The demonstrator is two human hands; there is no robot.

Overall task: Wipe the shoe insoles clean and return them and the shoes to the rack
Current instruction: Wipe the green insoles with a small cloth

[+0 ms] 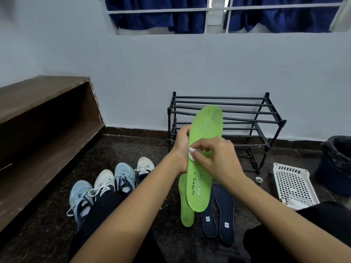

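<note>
Fingers of our left hand [182,148] curl round the edge of a green insole [201,186], holding it up with the toe end away from us. Our right hand [218,158] pinches a white wipe [191,154] against its face. Just below the hands, a second green insole [185,211] and two navy insoles [226,209] lie on the floor [133,145]. Four shoes [124,175] sit left of our left hand. The rack [247,114] stands beyond both hands.

Home room: shoe rack [226,126], curtains [190,14]
</note>
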